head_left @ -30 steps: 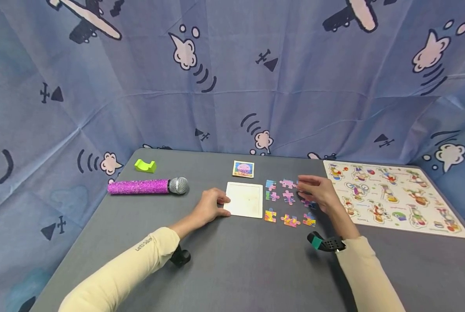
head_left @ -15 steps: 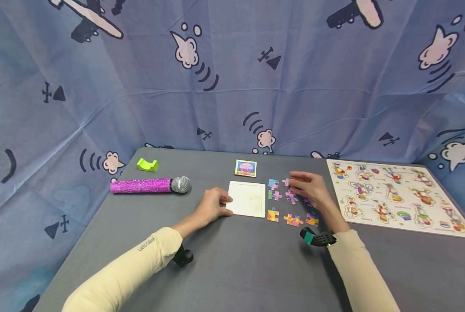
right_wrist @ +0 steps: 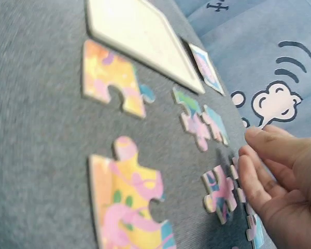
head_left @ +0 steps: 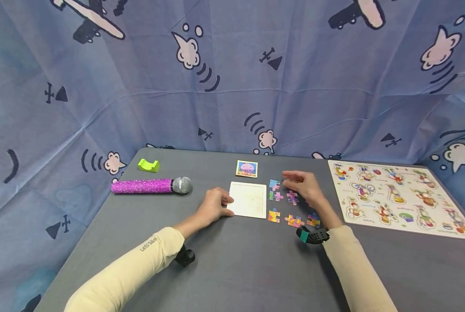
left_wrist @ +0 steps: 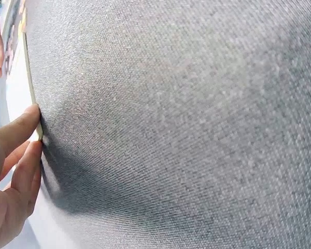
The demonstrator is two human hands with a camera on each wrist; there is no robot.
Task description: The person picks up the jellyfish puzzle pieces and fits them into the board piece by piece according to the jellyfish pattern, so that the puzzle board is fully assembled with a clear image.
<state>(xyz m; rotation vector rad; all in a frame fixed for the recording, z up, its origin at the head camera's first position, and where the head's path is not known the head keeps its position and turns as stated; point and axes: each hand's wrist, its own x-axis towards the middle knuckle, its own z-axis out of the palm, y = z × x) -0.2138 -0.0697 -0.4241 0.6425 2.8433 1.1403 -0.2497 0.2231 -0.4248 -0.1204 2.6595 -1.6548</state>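
Observation:
My left hand (head_left: 213, 204) grips the left edge of a white, shallow puzzle tray (head_left: 248, 199). In the left wrist view the thumb and fingers (left_wrist: 31, 116) pinch it close to one corner. To the tray's right, several colourful jigsaw pieces (head_left: 292, 197) lie apart in loose rows. Over the back row hovers my right hand (head_left: 304, 187), its fingers extended and loosely bent, hiding some pieces below it. The right wrist view has a pink-and-blue piece (right_wrist: 219, 194) beside the fingertips and a yellow piece (right_wrist: 111, 78) by the tray.
Behind the tray lies a small jellyfish picture card (head_left: 247, 168). A glittery purple microphone (head_left: 150, 186) and a lime-green curved block (head_left: 148, 165) are on the left. A large picture board (head_left: 400, 197) covers the right back. A patterned curtain (head_left: 224, 78) hangs behind the table.
My right hand has moved left over the back row of jigsaw pieces, covering a pink one seen before. My left hand stays on the tray's edge. The head view has shifted slightly.

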